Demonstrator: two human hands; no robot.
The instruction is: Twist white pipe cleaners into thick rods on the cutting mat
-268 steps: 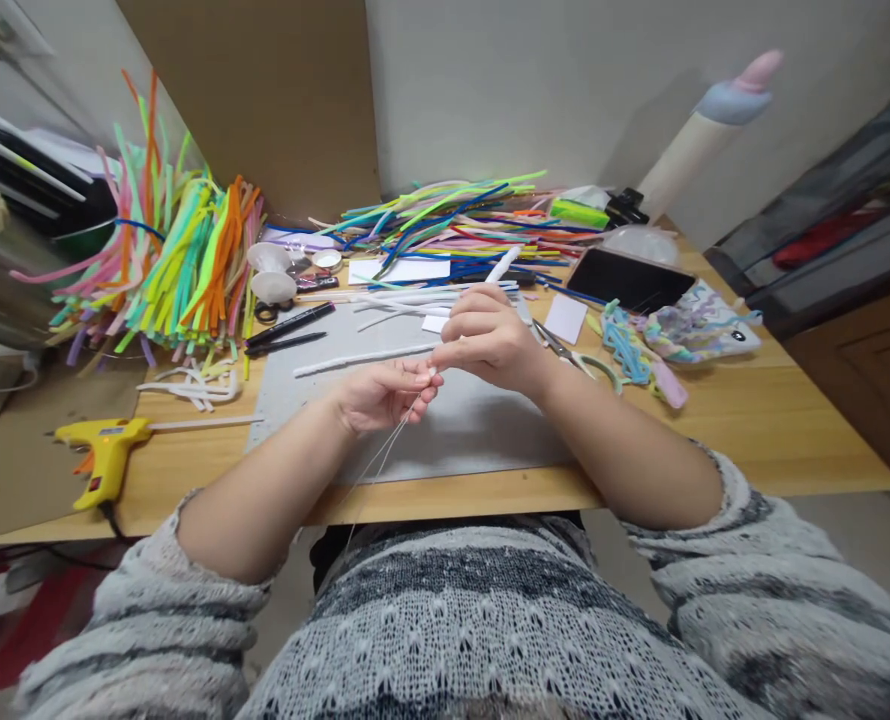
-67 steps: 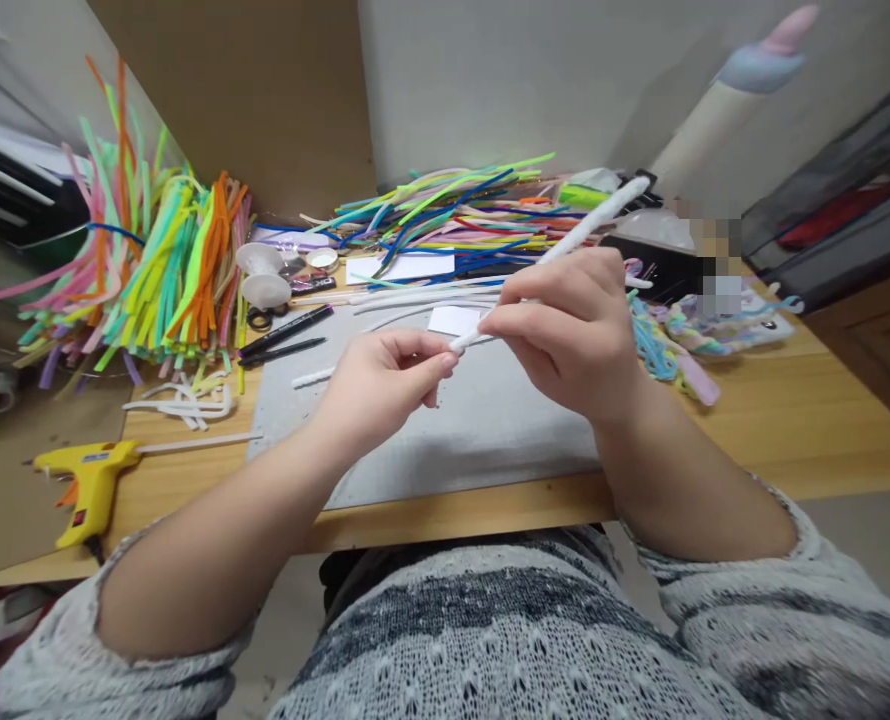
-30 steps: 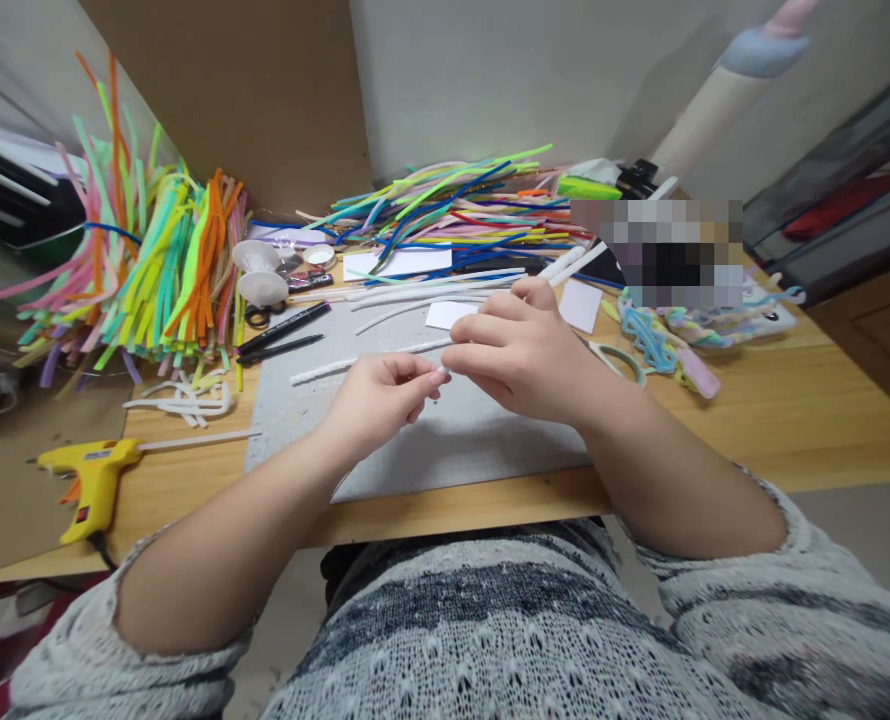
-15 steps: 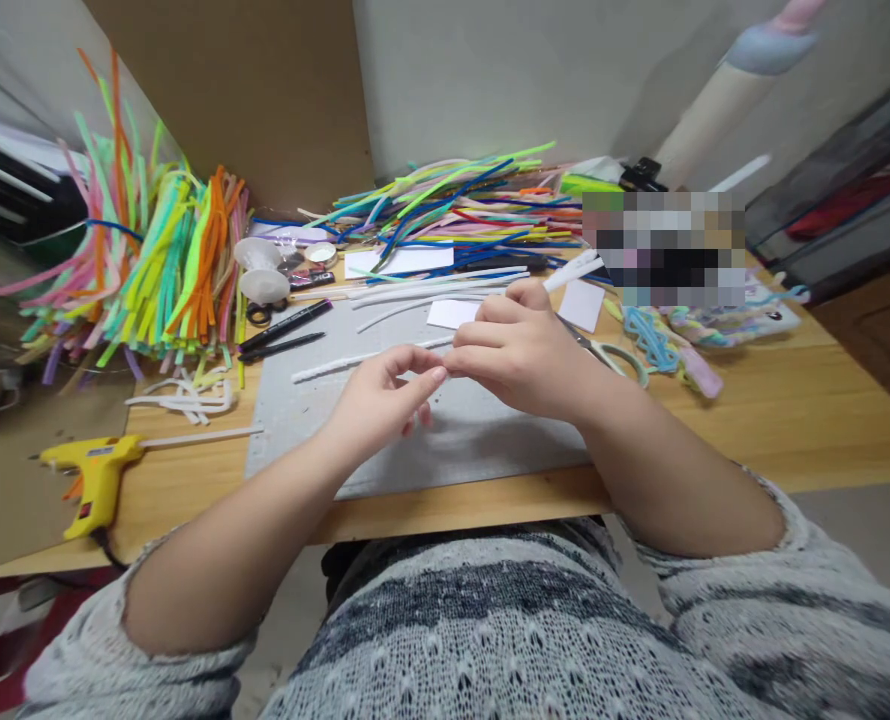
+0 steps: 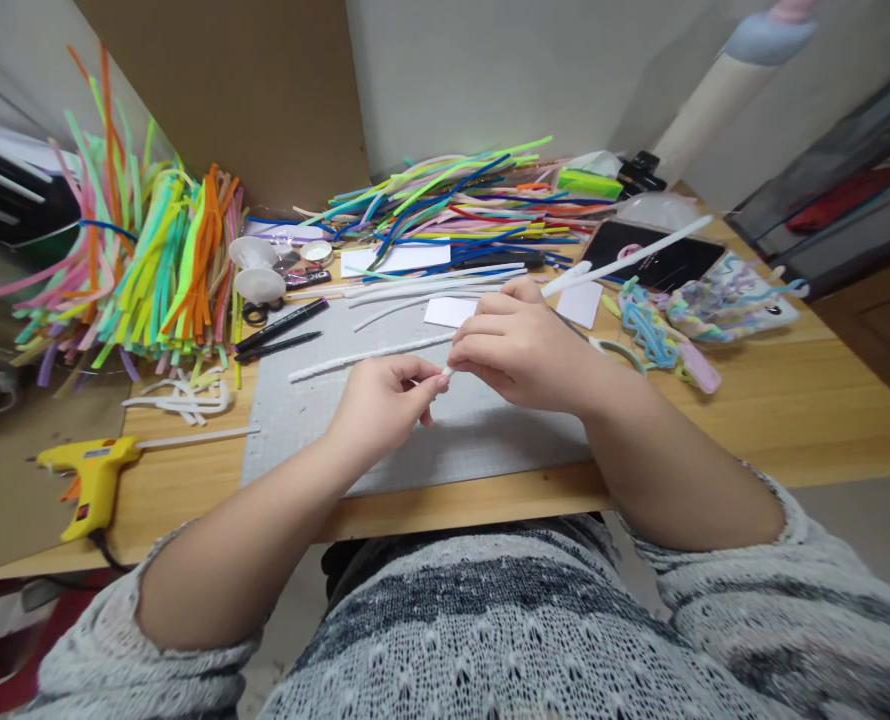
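Note:
My right hand (image 5: 527, 350) is closed round a white pipe cleaner (image 5: 640, 252), whose long end rises past the knuckles to the upper right. A second, shorter folded white end shows beside it. Fingertip to fingertip with it, my left hand (image 5: 389, 400) pinches the near end of the white pipe cleaner between thumb and forefinger. Most of the piece inside the right palm is hidden. Just behind the hands, a twisted white pipe cleaner (image 5: 340, 365) lies across the grey cutting mat (image 5: 295, 440). Scissors (image 5: 617, 350) lie partly covered by my right forearm.
Left stand bundles of coloured pipe cleaners (image 5: 182, 260), a yellow glue gun (image 5: 96, 475) and black markers (image 5: 280, 330). More loose pipe cleaners (image 5: 445, 200) are heaped at the back. A dark flat device (image 5: 640, 250) and a pastel braided strap (image 5: 704, 310) lie right.
The pipe cleaner's long end has swung down to the right and now shows clearly. A bit of white has come into sight between my fingertips. Both hands stay nearly in place.

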